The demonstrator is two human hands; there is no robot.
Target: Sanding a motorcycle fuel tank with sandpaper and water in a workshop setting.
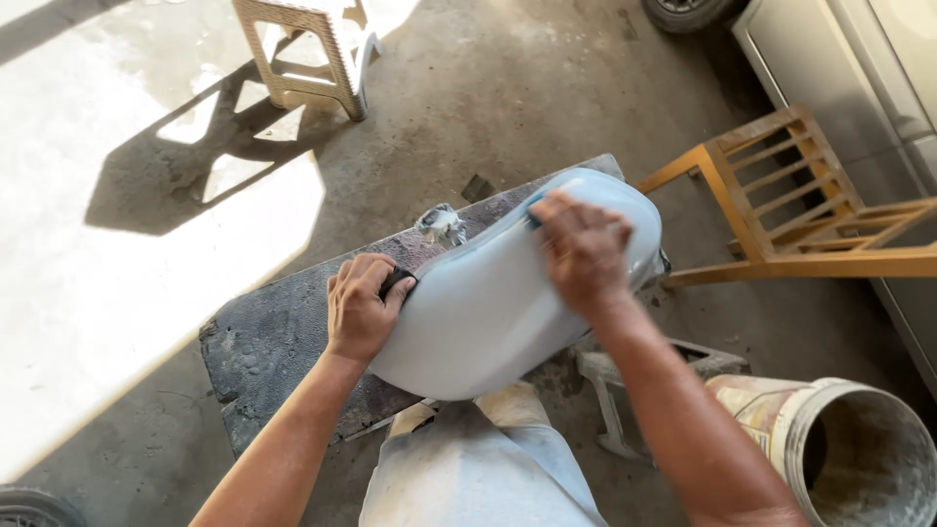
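Lap: person's pale trousers (483, 468) fill the bottom middle, right under the work.
Floor: grey concrete (468, 88), sunlit at the left, shaded elsewhere.
Bench: dark, rough slab (259, 342) running from lower left to upper right, bearing the shell.
Shell: big, smooth, pale blue rounded body (488, 303) lying across the bench, its near end hanging over the bench edge above the lap.
Chair: orange wooden frame (781, 195) tipped on its side, just right of the shell.
Bucket: paint-stained pail (830, 449) at lower right, partly hidden by the right forearm.
Stool: tan plastic stool (307, 54) far off at the top, well apart from the bench.
Stand: grey metal frame (625, 390) under the bench, mostly blocked by the shell and arm.
Right hand: (584, 249) flat on the shell's upper far part, fingers pressed together and bent over a blue scrap; motion-blurred.
Left hand: (359, 307) at the shell's left edge, curled around a small dark pad (395, 281).
Rag: crumpled grey wad (441, 224) on the bench just beyond the shell.
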